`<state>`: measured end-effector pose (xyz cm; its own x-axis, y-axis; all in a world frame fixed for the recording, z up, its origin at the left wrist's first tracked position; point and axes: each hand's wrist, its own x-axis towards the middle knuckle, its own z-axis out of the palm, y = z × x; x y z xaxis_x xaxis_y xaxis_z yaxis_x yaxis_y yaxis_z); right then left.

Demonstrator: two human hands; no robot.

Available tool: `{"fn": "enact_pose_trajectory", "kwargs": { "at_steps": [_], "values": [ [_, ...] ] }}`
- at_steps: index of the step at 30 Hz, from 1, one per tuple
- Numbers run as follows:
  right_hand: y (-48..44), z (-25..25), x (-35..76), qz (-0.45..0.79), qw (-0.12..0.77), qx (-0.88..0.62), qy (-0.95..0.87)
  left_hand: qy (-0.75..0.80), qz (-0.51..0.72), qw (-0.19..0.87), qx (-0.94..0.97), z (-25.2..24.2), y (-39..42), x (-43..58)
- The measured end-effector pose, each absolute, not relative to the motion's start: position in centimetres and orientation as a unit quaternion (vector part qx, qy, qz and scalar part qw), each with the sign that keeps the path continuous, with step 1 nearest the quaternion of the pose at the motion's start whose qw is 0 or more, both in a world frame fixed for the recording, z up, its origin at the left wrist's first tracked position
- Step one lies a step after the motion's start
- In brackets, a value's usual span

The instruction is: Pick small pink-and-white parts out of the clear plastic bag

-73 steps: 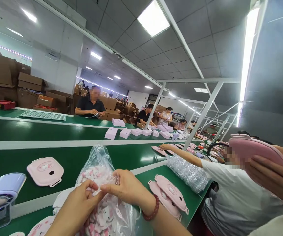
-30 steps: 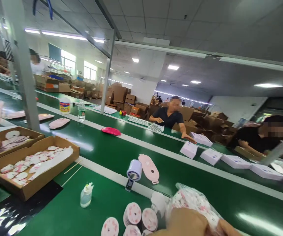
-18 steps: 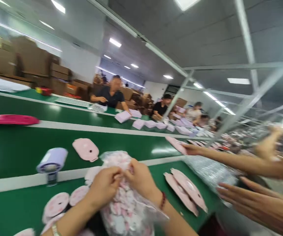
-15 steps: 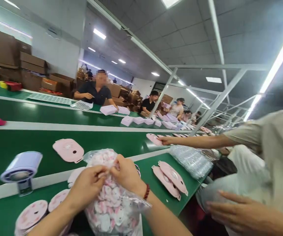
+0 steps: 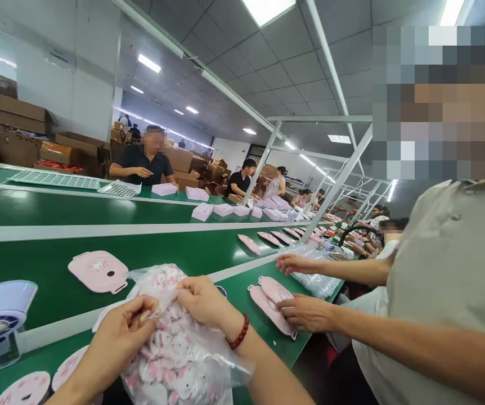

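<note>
Pinching the bag (image 5: 179, 349) mouth, left hand (image 5: 113, 337) and right hand (image 5: 202, 301) fingers clamp its top edge between them.

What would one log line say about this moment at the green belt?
left hand: pinching bag top | right hand: pinching bag top | plastic bag: full of pink-white pieces | co-worker's hand: on pink shells

**Bright, even factory light; wide-angle stretch at the edges**

Ceiling panels (image 5: 268, 8) and long tube lights (image 5: 149, 63) flood the hall; shadows are faint. Pale glare streaks the green surface (image 5: 57, 211). Straight beams bow toward the frame edges. The foreground is sharp, distant workers soft. Faces are pixelated.
</note>
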<state>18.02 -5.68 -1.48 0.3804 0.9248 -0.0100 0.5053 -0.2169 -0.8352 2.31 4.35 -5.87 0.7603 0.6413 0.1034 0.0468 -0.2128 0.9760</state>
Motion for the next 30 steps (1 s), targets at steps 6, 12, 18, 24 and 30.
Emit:
{"fn": "enact_pose_trajectory", "kwargs": {
  "at_steps": [6,12,18,24,30],
  "values": [
    [-7.0,0.2,18.2,0.374,0.425,-0.689,-0.452,0.266,0.301,0.546,0.735,-6.2,3.6,1.4],
    [-8.0,0.6,18.2,0.404,0.458,-0.671,-0.421,0.196,0.365,0.453,0.789,-7.0,1.1,1.1],
    [-8.3,0.5,18.2,0.417,0.471,-0.660,-0.411,0.089,0.431,0.107,0.891,-8.9,2.1,1.9],
    [-8.4,0.2,18.5,0.380,0.443,-0.690,-0.429,0.047,0.461,0.025,0.886,-9.8,3.7,2.8],
    [-8.6,1.3,18.5,0.298,0.364,-0.746,-0.471,0.022,0.465,0.076,0.882,-11.3,4.9,3.1]
  ]
}}
